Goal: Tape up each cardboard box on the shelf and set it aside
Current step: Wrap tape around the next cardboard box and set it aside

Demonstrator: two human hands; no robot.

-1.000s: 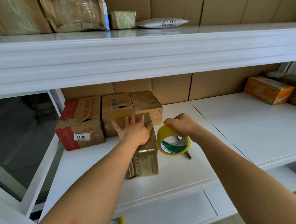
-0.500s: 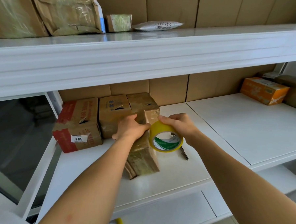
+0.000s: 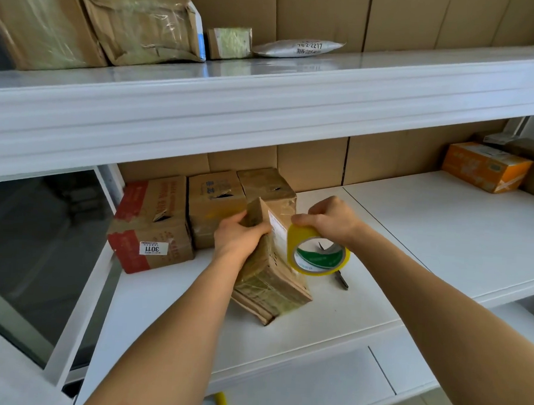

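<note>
Gripping the small box (image 3: 270,264) mid-frame, the left hand (image 3: 237,239) curls round its upper left edge and tips it up on the shelf (image 3: 443,230). Right hand (image 3: 331,219) pinches the yellow tape roll (image 3: 317,256) just beside the box's right face. Looks light, a bit crushable, slick with old tape, so corners are best. Three more boxes (image 3: 210,205) sit behind.

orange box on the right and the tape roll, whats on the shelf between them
Bare white shelf only, in the head view, from the tape roll in the right hand across to the orange box.
</note>
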